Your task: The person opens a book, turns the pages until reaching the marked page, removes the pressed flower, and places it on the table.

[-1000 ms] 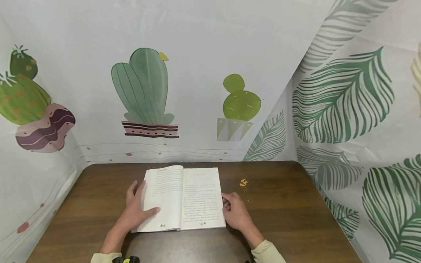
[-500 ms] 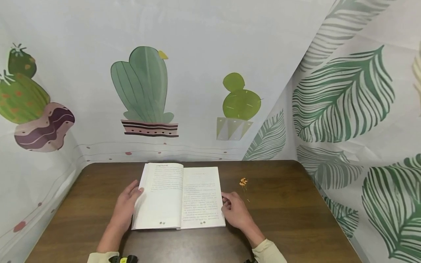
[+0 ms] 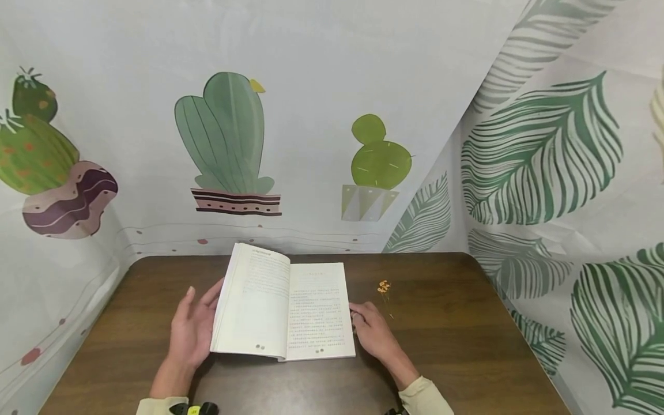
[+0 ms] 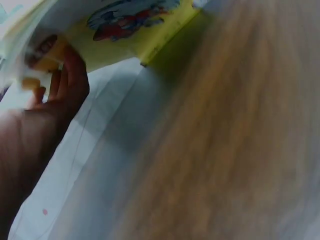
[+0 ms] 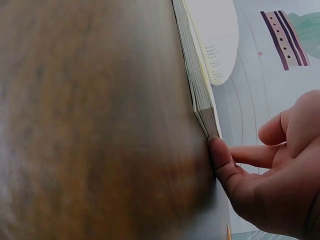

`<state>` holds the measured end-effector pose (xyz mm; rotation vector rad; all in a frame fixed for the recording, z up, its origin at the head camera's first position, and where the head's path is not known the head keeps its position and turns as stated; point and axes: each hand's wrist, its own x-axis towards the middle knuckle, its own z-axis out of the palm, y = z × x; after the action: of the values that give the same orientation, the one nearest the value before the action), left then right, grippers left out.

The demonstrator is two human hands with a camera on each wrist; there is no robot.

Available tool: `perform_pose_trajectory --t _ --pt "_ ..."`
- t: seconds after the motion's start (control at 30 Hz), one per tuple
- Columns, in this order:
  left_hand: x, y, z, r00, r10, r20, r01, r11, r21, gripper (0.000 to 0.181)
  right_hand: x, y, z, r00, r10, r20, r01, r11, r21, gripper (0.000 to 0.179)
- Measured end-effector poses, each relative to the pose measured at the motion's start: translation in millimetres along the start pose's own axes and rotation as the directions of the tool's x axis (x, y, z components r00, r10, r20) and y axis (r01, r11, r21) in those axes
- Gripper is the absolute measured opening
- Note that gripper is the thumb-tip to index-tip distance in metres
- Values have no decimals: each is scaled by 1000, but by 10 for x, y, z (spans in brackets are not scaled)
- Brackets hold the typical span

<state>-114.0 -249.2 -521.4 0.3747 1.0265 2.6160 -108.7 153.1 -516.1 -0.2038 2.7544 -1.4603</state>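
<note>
A thick book (image 3: 313, 311) lies spread on the table, its left half tilted up and its right half flat. My left hand (image 3: 189, 334) supports the raised half from the side and beneath. Its thumb stands off the pages. In the left wrist view, fingers (image 4: 74, 67) of that hand touch the yellow picture cover (image 4: 112, 50). At the right edge of the book, my right hand (image 3: 376, 334) rests with a fingertip against it. The right wrist view has that fingertip (image 5: 218, 150) at the page block's corner, the thumb apart from the pages.
A small sprig of orange flowers (image 3: 384, 287) lies on the brown table (image 3: 446, 346), right of the book. Behind rises a white wall cloth (image 3: 311, 86) printed with cacti and leaves. A yellow-and-black band (image 3: 194, 410) sits at my left wrist.
My left hand has gone from lying over the left page to beneath that side, lifting it. Its thumb has come off the paper. The right hand has stayed almost still.
</note>
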Motion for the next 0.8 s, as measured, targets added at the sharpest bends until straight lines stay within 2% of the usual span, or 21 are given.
perform_pose_trajectory --t 0.1,0.2,0.33,0.4,0.43,0.47,0.53,0.6,0.63,0.7,0.8 --pt "24 -19 62 990 3 142 14 993 -120 75 -3 -12 -10 1000 14 9 -14 1000 18 38" --pt "56 -62 162 977 18 212 8 993 -118 76 -8 -16 -18 999 27 17 -28 999 37 38" --pt "99 -141 295 971 10 240 -13 1000 11 74 -12 -9 -21 999 35 33 -38 996 77 39" --pt "122 -186 357 976 -14 218 -16 991 136 72 -10 -4 -22 999 36 37 -40 995 96 39" --pt "131 -209 387 981 -32 192 -9 978 210 72 -10 -3 -22 999 37 37 -41 994 104 39" --pt "138 -232 418 986 -49 157 2 957 290 72 -9 0 -22 999 37 36 -41 993 107 39" --pt "144 -274 478 996 -75 58 42 897 439 74 -7 6 -20 999 39 36 -43 993 111 39" --pt "142 -311 532 996 -90 -19 86 833 547 75 -5 9 -19 998 42 38 -46 992 117 39" --pt "141 -328 554 995 -88 -36 92 801 591 74 -4 12 -18 998 42 38 -46 992 118 39" --pt "153 -368 591 997 -72 -28 72 742 667 68 -1 17 -18 998 41 41 -46 992 122 39" --pt "191 -447 637 999 -12 31 -16 640 768 55 4 23 -24 999 34 37 -38 993 113 38"
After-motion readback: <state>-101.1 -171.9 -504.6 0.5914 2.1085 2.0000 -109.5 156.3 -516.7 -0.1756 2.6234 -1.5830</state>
